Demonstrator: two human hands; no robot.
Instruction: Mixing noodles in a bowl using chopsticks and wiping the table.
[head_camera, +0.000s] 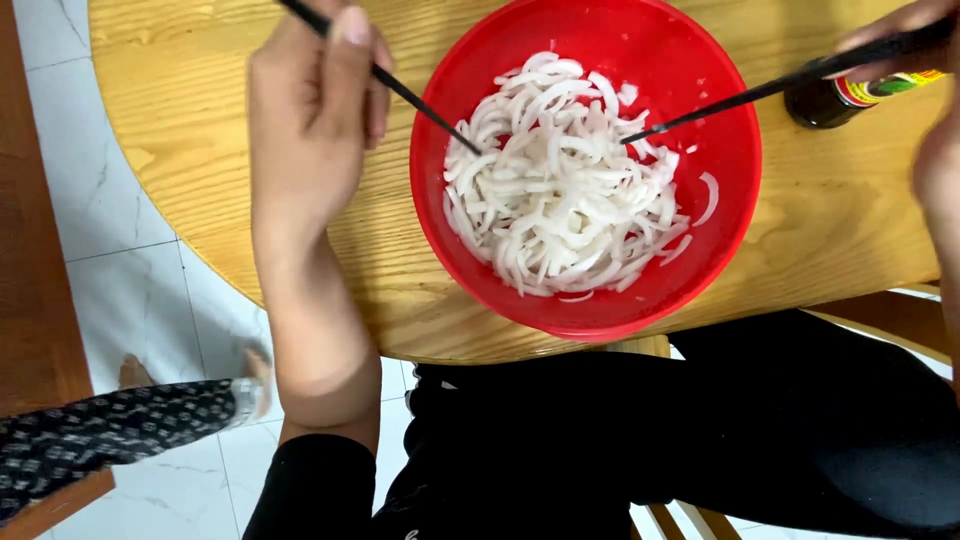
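A red plastic bowl (720, 190) full of white sliced onion strips (560, 190) sits on a round wooden table (200, 150). My left hand (315, 110) grips a black chopstick (415, 100) whose tip is in the strips at the bowl's left side. My right hand (905, 25), at the top right edge, holds a second black chopstick (740, 100) that reaches into the strips from the right. Most of the right hand is out of frame.
A dark bottle with a coloured label (860, 95) lies on the table right of the bowl, under my right hand. My black-clad lap (700, 430) is below the table edge. Another person's patterned leg and foot (130, 420) rest on the white tiled floor at left.
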